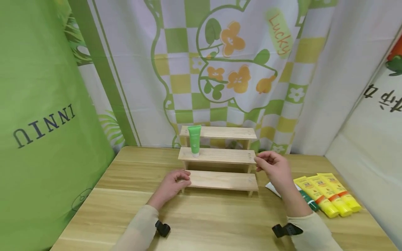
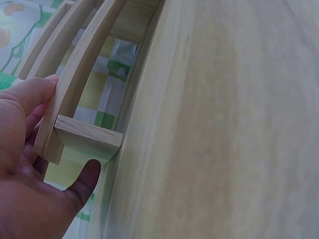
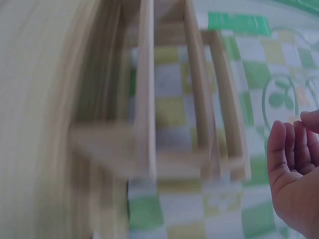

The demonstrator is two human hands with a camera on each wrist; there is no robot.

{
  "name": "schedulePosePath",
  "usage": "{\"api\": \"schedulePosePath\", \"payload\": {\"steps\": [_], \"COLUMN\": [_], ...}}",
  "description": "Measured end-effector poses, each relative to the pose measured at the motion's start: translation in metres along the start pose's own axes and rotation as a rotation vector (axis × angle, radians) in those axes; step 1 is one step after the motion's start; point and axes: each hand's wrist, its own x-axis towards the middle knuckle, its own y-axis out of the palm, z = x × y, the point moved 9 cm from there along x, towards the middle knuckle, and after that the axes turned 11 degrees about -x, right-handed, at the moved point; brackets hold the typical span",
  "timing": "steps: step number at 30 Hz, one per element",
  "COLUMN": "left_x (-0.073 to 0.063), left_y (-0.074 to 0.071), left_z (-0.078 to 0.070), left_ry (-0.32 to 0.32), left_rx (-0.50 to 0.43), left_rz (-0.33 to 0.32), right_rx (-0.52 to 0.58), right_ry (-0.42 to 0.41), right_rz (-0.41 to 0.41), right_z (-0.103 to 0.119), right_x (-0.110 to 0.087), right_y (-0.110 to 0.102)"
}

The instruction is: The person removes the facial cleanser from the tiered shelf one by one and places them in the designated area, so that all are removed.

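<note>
A three-tier wooden shelf (image 1: 220,180) stands on the table. On its middle tier, toward the left, a green tube (image 1: 195,141) stands upright on its white cap. My left hand (image 1: 173,183) is at the left end of the lowest tier. In the left wrist view, its fingertips touch the end of the board (image 2: 82,67), while the thumb (image 2: 85,183) is held apart below. My right hand (image 1: 276,170) hovers by the right end of the middle tier, fingers loosely bent and holding nothing. The right wrist view shows that hand (image 3: 298,172) apart from the shelf.
Several yellow tubes (image 1: 326,195) lie at the right of the table (image 1: 220,223). A dark green tube (image 1: 309,200) and a white tube (image 1: 272,188) lie beside them, partly hidden by my right arm. A patterned curtain (image 1: 176,80) hangs behind the shelf.
</note>
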Motion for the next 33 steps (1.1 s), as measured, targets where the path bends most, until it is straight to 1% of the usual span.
{"api": "schedulePosePath", "payload": {"steps": [4,7,9,13,15,17,19,21,22,24,26,27,29,33], "left_x": [0.003,0.005,0.007,0.012,0.014,0.015,0.014,0.009,0.005,-0.002,-0.007,-0.008,-0.007,0.001], "left_y": [0.011,0.018,0.022,0.031,0.036,0.040,0.037,0.026,0.018,0.003,-0.008,-0.010,-0.010,-0.001], "left_z": [0.001,-0.001,-0.002,-0.002,-0.002,-0.003,-0.001,-0.001,0.000,0.002,0.003,0.004,0.005,0.005], "left_ry": [-0.002,0.015,0.026,0.051,0.059,0.071,0.061,0.051,0.046,0.024,0.020,0.016,0.013,0.022], "left_rx": [-0.002,-0.007,-0.007,-0.012,-0.014,-0.007,0.003,0.009,0.004,-0.004,-0.007,-0.001,0.012,0.013], "left_rz": [0.006,0.019,0.024,0.032,0.041,0.065,0.070,0.046,0.027,-0.018,-0.040,-0.038,-0.019,0.013], "right_rx": [0.048,0.087,0.139,0.205,0.236,0.275,0.306,0.324,0.335,0.355,0.368,0.369,0.374,0.346], "right_ry": [-0.036,-0.062,-0.081,-0.089,-0.077,-0.069,-0.072,-0.088,-0.099,-0.103,-0.091,-0.082,-0.067,-0.058], "right_rz": [0.027,0.051,0.079,0.123,0.125,0.092,0.051,0.036,0.039,0.072,0.099,0.101,0.086,0.037], "right_z": [0.011,0.016,0.020,0.026,0.027,0.028,0.030,0.033,0.035,0.038,0.038,0.037,0.035,0.032], "right_x": [0.007,0.014,0.020,0.033,0.040,0.048,0.057,0.066,0.070,0.077,0.081,0.083,0.084,0.085], "right_y": [0.028,0.050,0.065,0.093,0.103,0.112,0.123,0.141,0.152,0.175,0.193,0.198,0.202,0.192]}}
